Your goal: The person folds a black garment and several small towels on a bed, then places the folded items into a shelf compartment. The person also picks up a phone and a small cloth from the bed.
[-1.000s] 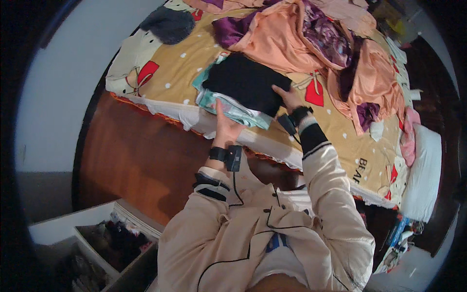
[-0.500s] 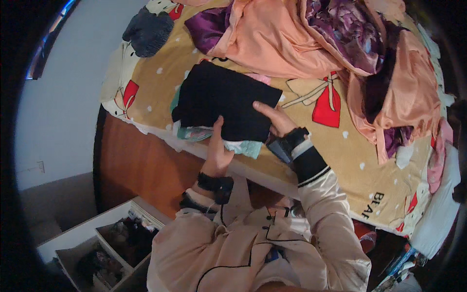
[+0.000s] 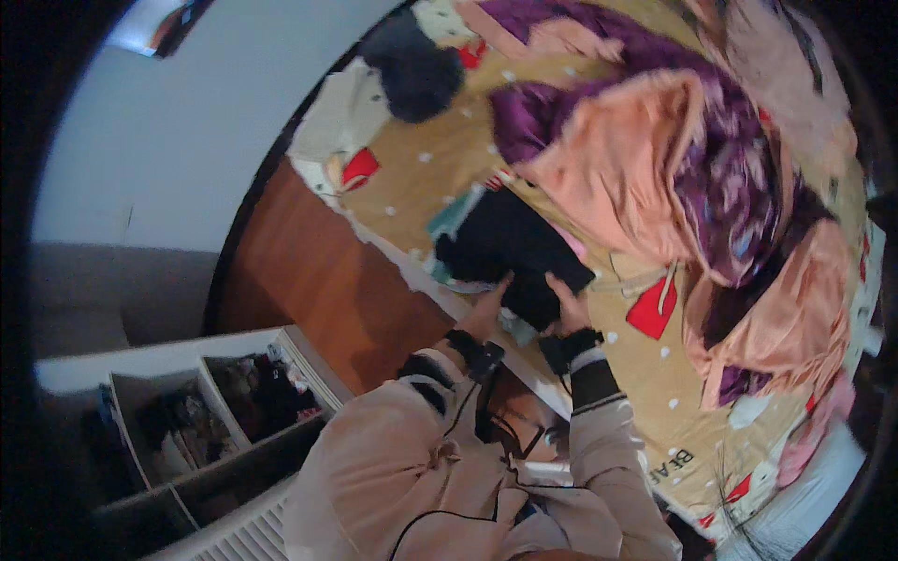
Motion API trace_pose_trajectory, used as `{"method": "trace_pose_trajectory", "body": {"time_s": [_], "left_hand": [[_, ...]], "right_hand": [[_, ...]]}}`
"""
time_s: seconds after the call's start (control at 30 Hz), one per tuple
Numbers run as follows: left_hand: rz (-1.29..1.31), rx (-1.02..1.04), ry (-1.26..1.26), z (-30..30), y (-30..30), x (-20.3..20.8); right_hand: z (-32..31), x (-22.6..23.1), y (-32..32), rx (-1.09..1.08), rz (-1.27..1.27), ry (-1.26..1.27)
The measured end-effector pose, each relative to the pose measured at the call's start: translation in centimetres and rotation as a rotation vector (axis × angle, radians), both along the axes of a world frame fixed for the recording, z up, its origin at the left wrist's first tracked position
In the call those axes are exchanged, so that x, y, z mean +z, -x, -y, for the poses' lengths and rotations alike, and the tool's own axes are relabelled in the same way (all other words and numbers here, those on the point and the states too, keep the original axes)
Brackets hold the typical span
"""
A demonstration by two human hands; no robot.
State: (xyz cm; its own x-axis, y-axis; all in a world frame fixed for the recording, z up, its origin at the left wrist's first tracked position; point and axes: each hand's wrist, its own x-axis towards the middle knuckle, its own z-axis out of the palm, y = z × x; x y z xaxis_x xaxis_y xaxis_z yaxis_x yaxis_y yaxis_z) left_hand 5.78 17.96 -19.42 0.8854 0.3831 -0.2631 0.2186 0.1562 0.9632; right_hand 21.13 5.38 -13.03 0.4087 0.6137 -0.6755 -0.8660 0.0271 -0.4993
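A folded black garment [image 3: 514, 238] lies over other folded clothes near the bed's edge; its exact kind is hidden by the folds. My left hand [image 3: 486, 307] grips its near edge, thumb on top and fingers underneath. Close beside it, my right hand [image 3: 566, 309] pinches the same near edge the same way. Between the two thumbs a part of the black cloth hangs down toward me. From under the garment a teal cloth [image 3: 449, 217] shows on the left, and a bit of pink cloth peeks out at the right.
A peach and purple satin quilt [image 3: 608, 168] is heaped across the tan patterned bed sheet [image 3: 412, 178]. A dark grey fuzzy item [image 3: 412, 70] lies at the far left corner. At lower left stands an open drawer [image 3: 220, 374] with divided compartments of clothes, beside the reddish-brown floor [image 3: 327, 271].
My view has turned, bringing more of the drawer into sight. My hands have drawn closer together on the garment's near edge, and its near part now dips between them.
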Motion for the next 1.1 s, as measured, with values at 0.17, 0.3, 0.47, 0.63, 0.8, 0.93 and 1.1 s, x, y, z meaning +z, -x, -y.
{"method": "trace_pose_trajectory", "body": {"time_s": [0.17,0.3,0.47,0.63,0.8,0.93,1.1], "left_hand": [[0.142,0.231,0.044,0.3,3.4,7.9],[0.256,0.526,1.516,-5.7,6.0,15.3],[0.35,0.642,-0.245,-12.6,15.7,25.4],[0.569,0.942,0.517,-19.7,22.3,33.8],[0.732,1.385,0.744,-21.9,27.6,37.3],[1.017,1.423,0.723,-21.3,30.1,38.6],[0.976,1.749,0.593,-19.8,34.7,38.6]], "right_hand": [[-5.2,7.6,3.5,0.064,0.235,0.128],[-12.5,19.4,7.4,0.287,0.876,-0.016],[-25.0,30.8,13.9,0.59,0.756,-0.183],[-35.0,34.0,21.9,0.824,0.82,-0.419],[-39.4,36.7,27.6,1.137,0.697,-0.556],[-41.0,37.7,31.4,1.2,0.764,-0.715],[-42.8,38.0,36.3,1.355,0.539,-0.873]]}}
